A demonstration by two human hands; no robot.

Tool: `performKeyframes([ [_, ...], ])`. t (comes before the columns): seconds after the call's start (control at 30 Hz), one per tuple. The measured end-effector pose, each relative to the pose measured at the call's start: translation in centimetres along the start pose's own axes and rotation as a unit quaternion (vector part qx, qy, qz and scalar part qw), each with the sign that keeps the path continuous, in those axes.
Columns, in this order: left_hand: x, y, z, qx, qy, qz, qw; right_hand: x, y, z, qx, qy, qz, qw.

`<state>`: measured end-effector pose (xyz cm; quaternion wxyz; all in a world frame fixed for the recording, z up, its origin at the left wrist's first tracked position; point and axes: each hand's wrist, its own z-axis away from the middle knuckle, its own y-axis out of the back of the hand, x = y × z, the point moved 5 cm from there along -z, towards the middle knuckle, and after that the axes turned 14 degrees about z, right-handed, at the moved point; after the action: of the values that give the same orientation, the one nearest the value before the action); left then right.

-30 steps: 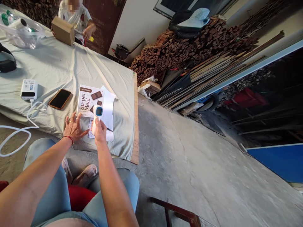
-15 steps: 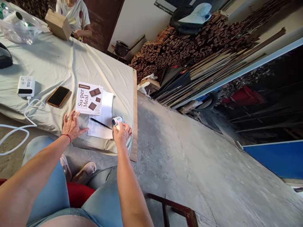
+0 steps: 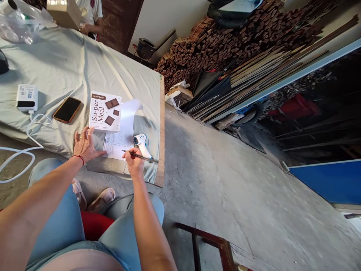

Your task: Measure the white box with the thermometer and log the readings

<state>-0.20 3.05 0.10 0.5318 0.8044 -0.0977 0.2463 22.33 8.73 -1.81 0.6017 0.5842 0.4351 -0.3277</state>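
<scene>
One pen [image 3: 147,158] sat newly pinched in the right hand [image 3: 134,162], the thermometer [image 3: 143,145] released at that hand's one o'clock, so work seemingly turned to the paper [image 3: 113,146]; the left hand [image 3: 86,147], apart and spread, touched the box [image 3: 105,112] at its one o'clock.

Table [image 3: 161,131] seen as bare wood at edge, else covered w/ creased matt cloth [image 3: 56,64]. Box [image 3: 105,111] made of smooth printed card, sheets [image 3: 126,130] of thin paper. Thermometer [image 3: 143,148] cased in smooth wht plastic, tub [image 3: 33,29] of clear shiny plastic. Phone [image 3: 67,110] faced w/ glossy blk glass. Floor [image 3: 214,180] finished in rough matt concrete.
</scene>
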Motion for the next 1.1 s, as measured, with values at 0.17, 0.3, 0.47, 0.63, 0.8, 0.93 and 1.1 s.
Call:
performKeyframes([
  [0.17,-0.1,-0.2,0.0,0.011,-0.010,0.019,1.000,0.1,-3.5,1.5,-0.011,0.012,-0.019,1.000],
  [0.3,-0.5,-0.4,0.0,0.028,-0.022,0.043,0.998,-0.1,-4.3,1.8,0.000,0.032,0.022,0.999],
  [0.47,-0.7,-0.5,0.0,0.036,-0.027,0.043,0.998,0.1,-4.5,1.6,0.001,0.048,0.060,0.997],
  [0.63,-0.7,-0.6,0.0,0.028,-0.021,0.045,0.998,0.1,-4.5,1.6,0.005,0.060,0.072,0.996],
  [0.8,-0.6,-0.5,0.0,0.032,-0.025,0.036,0.999,0.2,-4.4,1.7,0.002,0.064,0.076,0.995],
  [0.93,-0.6,-0.4,0.0,0.032,-0.019,0.055,0.998,0.4,-4.4,1.7,0.014,0.069,0.071,0.995],
  [1.1,-0.5,-0.4,0.0,0.029,-0.019,0.052,0.998,0.4,-4.3,1.7,0.027,0.084,0.078,0.993],
])
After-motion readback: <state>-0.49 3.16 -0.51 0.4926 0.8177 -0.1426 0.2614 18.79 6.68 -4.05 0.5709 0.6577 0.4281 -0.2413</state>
